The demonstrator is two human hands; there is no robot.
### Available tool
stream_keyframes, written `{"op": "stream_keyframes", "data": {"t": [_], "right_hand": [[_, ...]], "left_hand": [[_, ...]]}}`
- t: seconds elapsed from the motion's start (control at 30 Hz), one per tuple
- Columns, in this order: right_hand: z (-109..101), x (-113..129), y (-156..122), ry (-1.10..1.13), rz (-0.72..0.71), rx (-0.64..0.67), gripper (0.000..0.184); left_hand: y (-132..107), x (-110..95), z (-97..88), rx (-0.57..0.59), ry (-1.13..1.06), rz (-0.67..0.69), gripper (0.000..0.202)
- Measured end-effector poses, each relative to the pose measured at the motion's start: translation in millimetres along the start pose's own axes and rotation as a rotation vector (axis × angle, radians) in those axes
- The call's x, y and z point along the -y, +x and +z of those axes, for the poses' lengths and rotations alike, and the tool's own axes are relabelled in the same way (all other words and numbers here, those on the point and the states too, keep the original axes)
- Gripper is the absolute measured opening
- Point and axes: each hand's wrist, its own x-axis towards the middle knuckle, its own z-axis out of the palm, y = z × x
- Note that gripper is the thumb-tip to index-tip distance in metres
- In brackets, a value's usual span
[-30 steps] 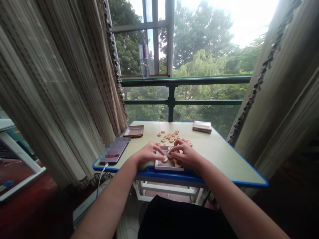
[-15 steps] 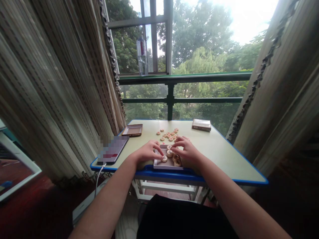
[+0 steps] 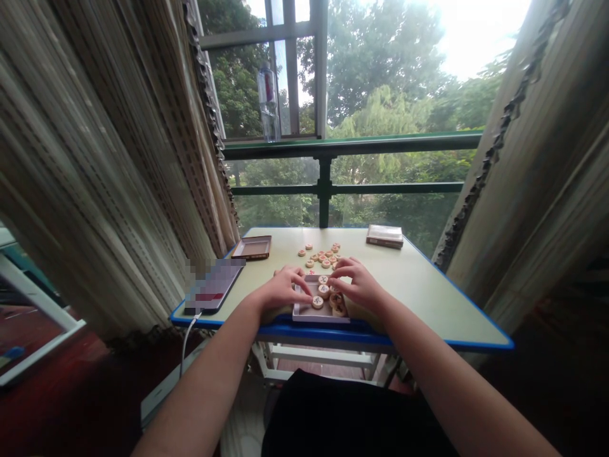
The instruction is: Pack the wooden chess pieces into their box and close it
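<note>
A shallow white box tray (image 3: 304, 311) lies at the near edge of the table, holding several round wooden Chinese chess pieces. My left hand (image 3: 285, 287) rests over its left side, fingers apart, a digit tip touching one chess piece (image 3: 318, 303) from the left. Over the right side, my right hand (image 3: 358, 283) has its thumb and fingers apart beside another chess piece (image 3: 323, 280). More pieces stand tilted below the right hand, partly covered by it. Beyond the box, several chess pieces with red marks (image 3: 326, 263) are scattered on the table.
On the table (image 3: 428, 304), an open brown box lid (image 3: 252, 247) lies at the back left. A tablet-like device (image 3: 214, 289) with a white cable is in front of it. A flat box (image 3: 384, 236) sits at the back right. A bottle (image 3: 269, 105) stands by the window above the railing.
The chess piece at my left hand has slid slightly right, towards the other pieces in the box. My right hand's fingers have shifted a little; the view has tilted slightly.
</note>
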Motion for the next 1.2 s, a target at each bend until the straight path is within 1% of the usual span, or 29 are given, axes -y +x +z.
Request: {"op": "stream_keyframes", "data": {"t": [0.33,0.57,0.73,0.93,1.1,1.17,1.2], "right_hand": [[1.4,-2.4,0.7,0.011,0.030,-0.018,0.016],[2.9,-4.4,1.9,0.013,0.010,-0.027,0.016],[2.7,-3.6,2.2,0.016,0.028,-0.043,0.015],[3.2,-5.7,2.0,0.016,0.005,-0.036,0.016],[3.1,-5.6,3.2,-0.011,0.041,-0.073,0.015],[3.5,-6.1,3.9,-0.019,0.057,-0.076,0.014],[3.8,-6.5,4.3,-0.021,0.065,-0.072,0.014]], "left_hand": [[5.0,-0.9,1.7,0.018,0.008,0.006,0.027],[6.7,-2.8,3.3,0.030,0.051,0.016,0.027],[5.9,-5.3,3.4,0.019,0.049,0.005,0.026],[7.2,-4.4,4.2,0.027,0.054,0.007,0.029],[7.4,-1.0,5.4,-0.021,0.001,0.054,0.028],[8.8,0.8,5.1,-0.073,-0.043,0.079,0.027],[10.0,1.9,4.9,-0.120,-0.065,0.080,0.027]]}}
